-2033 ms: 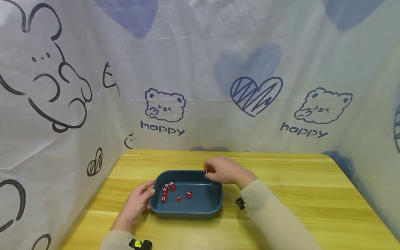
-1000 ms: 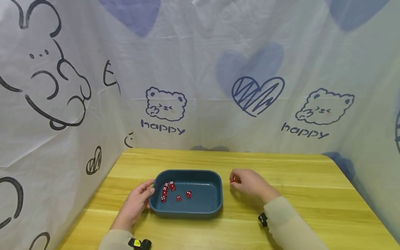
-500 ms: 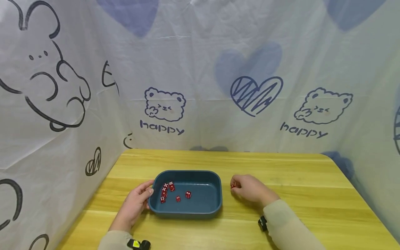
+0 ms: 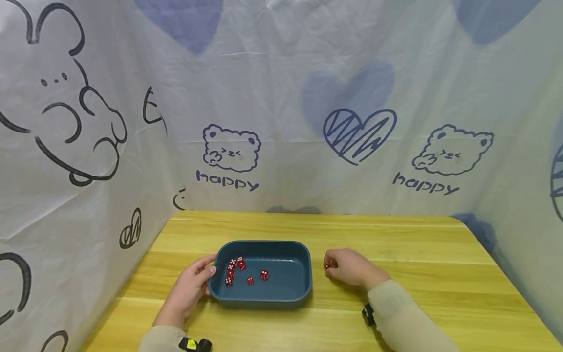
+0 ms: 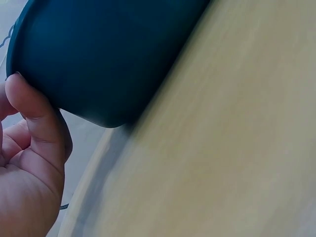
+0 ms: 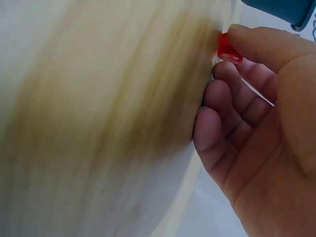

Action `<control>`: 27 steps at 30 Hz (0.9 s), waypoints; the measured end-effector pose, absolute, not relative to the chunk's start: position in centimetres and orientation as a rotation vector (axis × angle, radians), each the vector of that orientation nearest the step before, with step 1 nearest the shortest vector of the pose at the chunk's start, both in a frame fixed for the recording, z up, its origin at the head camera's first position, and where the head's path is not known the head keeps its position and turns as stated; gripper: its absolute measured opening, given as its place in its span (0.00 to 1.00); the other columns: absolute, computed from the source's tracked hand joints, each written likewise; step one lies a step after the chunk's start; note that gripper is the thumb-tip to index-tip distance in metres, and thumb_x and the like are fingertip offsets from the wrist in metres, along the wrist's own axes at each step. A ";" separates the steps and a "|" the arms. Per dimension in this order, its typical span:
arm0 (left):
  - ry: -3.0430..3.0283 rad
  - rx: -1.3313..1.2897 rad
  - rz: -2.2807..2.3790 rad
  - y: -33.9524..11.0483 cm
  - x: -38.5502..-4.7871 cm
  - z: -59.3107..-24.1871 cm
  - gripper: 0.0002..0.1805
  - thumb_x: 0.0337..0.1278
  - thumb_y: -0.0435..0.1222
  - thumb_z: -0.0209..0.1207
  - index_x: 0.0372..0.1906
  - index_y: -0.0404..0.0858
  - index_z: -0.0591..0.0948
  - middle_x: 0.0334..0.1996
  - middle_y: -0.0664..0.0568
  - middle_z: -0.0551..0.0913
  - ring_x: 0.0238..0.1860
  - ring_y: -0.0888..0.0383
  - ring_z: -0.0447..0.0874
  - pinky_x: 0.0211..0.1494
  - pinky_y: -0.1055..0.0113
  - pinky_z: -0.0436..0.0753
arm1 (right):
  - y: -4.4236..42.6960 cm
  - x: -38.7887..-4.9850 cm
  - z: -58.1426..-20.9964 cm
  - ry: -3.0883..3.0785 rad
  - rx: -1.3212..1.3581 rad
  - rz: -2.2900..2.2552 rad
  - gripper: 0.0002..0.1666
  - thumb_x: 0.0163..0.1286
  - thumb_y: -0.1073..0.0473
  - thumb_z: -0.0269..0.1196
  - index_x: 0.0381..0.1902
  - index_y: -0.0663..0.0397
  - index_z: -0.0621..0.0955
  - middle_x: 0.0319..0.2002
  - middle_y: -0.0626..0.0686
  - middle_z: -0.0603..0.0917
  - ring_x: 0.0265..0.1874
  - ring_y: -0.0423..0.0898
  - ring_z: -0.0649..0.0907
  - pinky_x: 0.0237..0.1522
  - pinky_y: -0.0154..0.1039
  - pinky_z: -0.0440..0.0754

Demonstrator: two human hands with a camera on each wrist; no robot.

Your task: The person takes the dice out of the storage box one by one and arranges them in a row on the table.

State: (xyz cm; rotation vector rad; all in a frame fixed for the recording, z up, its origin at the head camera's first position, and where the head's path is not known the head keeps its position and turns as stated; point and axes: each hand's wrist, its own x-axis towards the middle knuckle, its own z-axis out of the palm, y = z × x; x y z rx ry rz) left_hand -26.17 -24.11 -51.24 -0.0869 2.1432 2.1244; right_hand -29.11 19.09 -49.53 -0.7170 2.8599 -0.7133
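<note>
In the head view, a blue-green box stands on the yellow wooden desk, in the lower middle of the frame. The left hand is at its left end: the thumb lies at the rim and the other fingers go round the outside, so this hand is clamped on the box. The left wrist view shows the thumb touching the dark wall near the rim.

The right hand is to the right of the box, apart from it, low over the desk. Its thumb and forefinger are together on one red die, which is seen best in the upper right of the right wrist view. The other fingers are bent beside it. Whether the die touches the desk, I cannot tell.

Inside the box, several red dice with white dots lie close together near the left wall; some are partly covered by others, so I cannot count them surely. Two further dice lie nearer to the middle, apart from this group and from each other.

Behind the desk hangs a pale cloth with hearts, bear faces and the word "happy". Both sleeves are light in colour, with a small black device at each wrist.
</note>
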 end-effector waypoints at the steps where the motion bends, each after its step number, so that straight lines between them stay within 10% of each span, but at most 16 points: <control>1: 2.143 -0.086 2.125 -24.1 -26.2 -51.3 0.24 0.77 0.31 0.51 0.73 0.34 0.69 0.50 0.41 0.77 0.30 0.57 0.76 0.28 0.70 0.78 | 19.1 -29.1 -49.6 2.858 -0.713 -0.717 0.06 0.66 0.60 0.68 0.36 0.45 0.80 0.28 0.40 0.78 0.29 0.42 0.76 0.37 0.44 0.77; 27: 2.149 -0.085 2.123 -24.0 -26.1 -51.1 0.24 0.77 0.32 0.51 0.73 0.33 0.69 0.54 0.39 0.78 0.30 0.57 0.76 0.27 0.71 0.77 | 19.2 -28.8 -50.0 2.816 -0.638 -0.818 0.15 0.63 0.59 0.72 0.46 0.49 0.81 0.30 0.44 0.78 0.31 0.44 0.77 0.39 0.46 0.77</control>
